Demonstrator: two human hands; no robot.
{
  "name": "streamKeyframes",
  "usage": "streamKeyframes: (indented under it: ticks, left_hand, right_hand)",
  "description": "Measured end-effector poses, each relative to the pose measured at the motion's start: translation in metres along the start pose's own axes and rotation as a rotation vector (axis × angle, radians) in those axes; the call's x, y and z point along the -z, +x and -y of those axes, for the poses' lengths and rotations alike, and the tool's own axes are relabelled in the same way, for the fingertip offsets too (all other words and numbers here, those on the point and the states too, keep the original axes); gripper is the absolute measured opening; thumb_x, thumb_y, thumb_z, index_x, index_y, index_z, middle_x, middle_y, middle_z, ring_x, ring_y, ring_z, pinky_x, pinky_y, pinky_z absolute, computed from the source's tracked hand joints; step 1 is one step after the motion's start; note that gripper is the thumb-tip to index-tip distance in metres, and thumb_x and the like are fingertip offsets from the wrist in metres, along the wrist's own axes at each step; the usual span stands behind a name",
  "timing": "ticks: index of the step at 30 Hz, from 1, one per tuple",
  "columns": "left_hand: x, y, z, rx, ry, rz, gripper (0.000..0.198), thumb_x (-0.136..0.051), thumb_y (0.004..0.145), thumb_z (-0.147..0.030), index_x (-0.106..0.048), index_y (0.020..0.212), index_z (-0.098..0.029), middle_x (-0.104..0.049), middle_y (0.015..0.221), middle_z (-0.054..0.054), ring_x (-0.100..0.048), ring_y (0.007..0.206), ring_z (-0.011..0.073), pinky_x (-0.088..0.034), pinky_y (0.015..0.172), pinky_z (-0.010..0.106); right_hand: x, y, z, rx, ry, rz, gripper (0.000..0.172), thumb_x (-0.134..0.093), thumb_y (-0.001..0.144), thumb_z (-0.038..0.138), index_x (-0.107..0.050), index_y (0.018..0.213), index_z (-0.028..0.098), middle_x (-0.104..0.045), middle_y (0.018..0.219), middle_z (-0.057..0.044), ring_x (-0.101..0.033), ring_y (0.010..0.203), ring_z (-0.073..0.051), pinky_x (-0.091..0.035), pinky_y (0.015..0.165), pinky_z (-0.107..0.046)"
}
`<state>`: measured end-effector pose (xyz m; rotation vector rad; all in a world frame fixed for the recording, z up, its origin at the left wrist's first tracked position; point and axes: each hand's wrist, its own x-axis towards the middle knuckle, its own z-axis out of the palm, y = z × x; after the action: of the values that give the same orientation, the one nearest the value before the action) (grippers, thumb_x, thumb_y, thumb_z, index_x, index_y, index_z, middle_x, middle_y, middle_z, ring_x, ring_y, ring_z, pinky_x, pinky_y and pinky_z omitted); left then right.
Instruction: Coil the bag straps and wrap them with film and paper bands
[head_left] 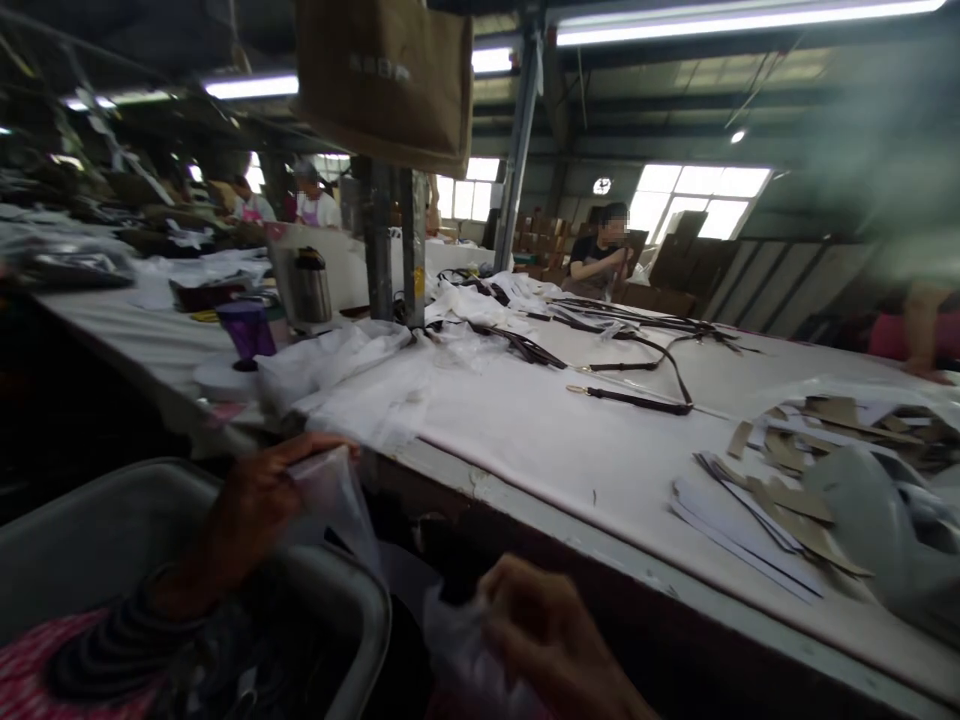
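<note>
My left hand [251, 505] is closed on a thin, see-through plastic bag [346, 505], over the rim of a grey plastic bin [375, 610]. Lower and further right, my right hand [544, 625] pinches bunched plastic of the same kind, in front of the table's edge. The film seems to run between both hands, but its middle is dim and blurred. Dark things lie inside the bin; I cannot make out what they are. On the white table [517, 440], dark straps with metal clasps [637, 400] lie beyond my hands.
Crumpled plastic bags [360, 370] cover the table's near left part. Beige and white cut strips [780, 510] lie at the right, beside a clear sack [862, 500]. A post [414, 250] and hanging brown bag [390, 90] stand ahead. Several people work further back.
</note>
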<state>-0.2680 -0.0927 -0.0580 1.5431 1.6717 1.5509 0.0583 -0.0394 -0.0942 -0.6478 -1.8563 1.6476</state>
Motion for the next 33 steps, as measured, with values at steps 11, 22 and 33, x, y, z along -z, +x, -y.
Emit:
streamKeyframes:
  ticks: [11,22,33]
  left_hand:
    - [-0.089,0.017,-0.050,0.099,-0.833,0.154,0.019,-0.075,0.082,-0.032,-0.075,0.095,-0.018,-0.076,0.098,0.009,-0.069,0.095,0.0252,-0.057,0.088,0.035]
    - [-0.103,0.021,-0.048,-0.069,-0.529,0.568,0.027,-0.072,0.084,-0.048,-0.082,0.089,-0.023,-0.073,0.115,0.011,-0.062,0.117,0.0349,-0.050,0.100,0.041]
    - [-0.157,0.063,-0.051,0.193,-0.534,0.651,0.039,-0.070,0.084,-0.052,-0.073,0.100,-0.017,-0.074,0.093,0.009,-0.067,0.081,0.0217,-0.052,0.060,0.026]
  right_hand:
    - [0.019,0.019,0.013,-0.040,-0.163,-0.263,0.032,-0.057,0.095,0.053,-0.066,0.099,0.023,-0.056,0.074,0.000,-0.050,0.068,-0.016,-0.041,0.062,-0.026]
    - [0.030,0.055,-0.006,0.304,-0.271,-0.444,0.017,-0.061,0.093,0.029,-0.075,0.091,0.020,-0.058,0.077,-0.001,-0.053,0.064,-0.015,-0.043,0.058,-0.026]
    - [0.068,0.068,0.059,0.690,-0.678,-0.430,0.023,-0.053,0.100,0.020,-0.075,0.095,0.024,-0.065,0.095,-0.008,-0.063,0.088,-0.019,-0.050,0.075,-0.030]
